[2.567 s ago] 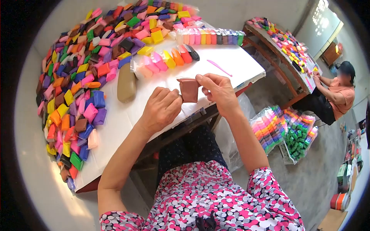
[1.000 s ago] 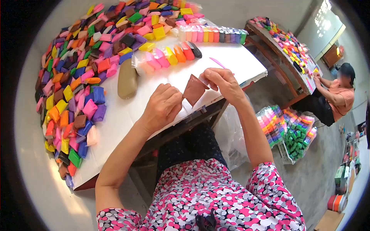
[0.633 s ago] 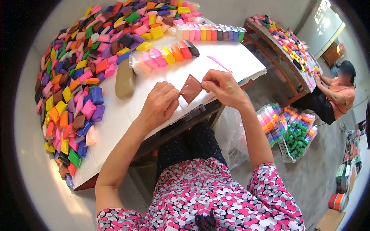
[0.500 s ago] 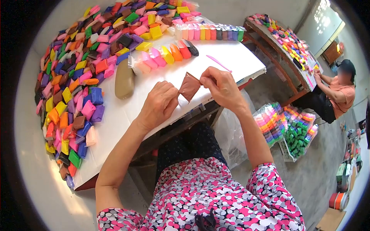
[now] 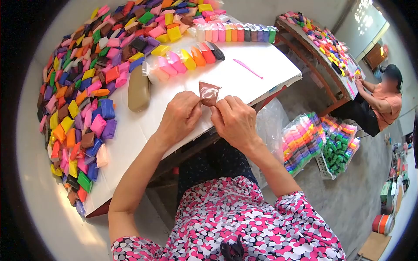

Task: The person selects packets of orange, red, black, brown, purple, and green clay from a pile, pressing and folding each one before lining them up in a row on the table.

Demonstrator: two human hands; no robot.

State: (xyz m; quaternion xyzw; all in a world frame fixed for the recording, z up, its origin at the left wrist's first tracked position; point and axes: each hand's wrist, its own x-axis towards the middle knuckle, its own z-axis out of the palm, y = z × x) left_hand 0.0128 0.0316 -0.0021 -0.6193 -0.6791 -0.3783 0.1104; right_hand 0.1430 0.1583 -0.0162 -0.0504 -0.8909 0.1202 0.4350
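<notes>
Both my hands pinch a small brown clay packet (image 5: 208, 93) wrapped in clear film, held just above the white table (image 5: 244, 82). My left hand (image 5: 180, 118) grips its left lower side. My right hand (image 5: 234, 121) sits close against the left one and grips the packet's lower right; only the top of the packet shows above my fingers. A tan lump of clay (image 5: 139, 88) lies on the table to the left of my hands.
A big heap of coloured wrapped packets (image 5: 87, 74) covers the left and far side of the table. Rows of coloured packets (image 5: 187, 60) and a pink plastic tool (image 5: 247, 68) lie beyond my hands. Bagged sets (image 5: 318, 145) sit on the floor; another person (image 5: 379, 104) works at a second table.
My right hand has come down and in beside the left hand. The brown packet, earlier stretched flat between both hands, is now bunched up with only its top showing.
</notes>
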